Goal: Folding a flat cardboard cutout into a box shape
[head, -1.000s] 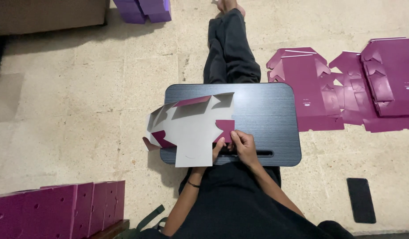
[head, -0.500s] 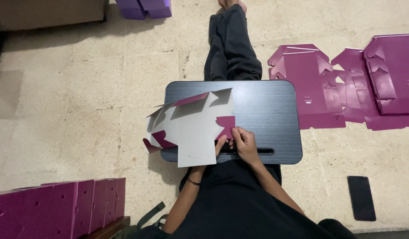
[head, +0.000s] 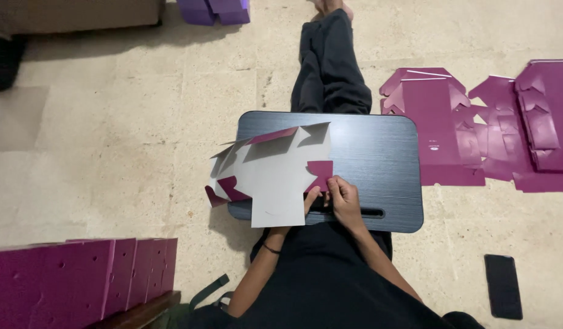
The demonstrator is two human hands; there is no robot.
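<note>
Pinching a flat grey die-cut cardboard blank, both hands grip its edge.

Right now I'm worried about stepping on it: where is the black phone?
In the head view, the black phone lies flat on the floor at lower right, beyond the lap desk and below the flat purple cardboard cutouts.

Black top, dark grey trousers, bare forearms and feet, thin dark band on left wrist.

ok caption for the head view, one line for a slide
Seated person's right hand and left hand press a flap of a grey-backed purple carton blank on a dark lap desk.
</note>
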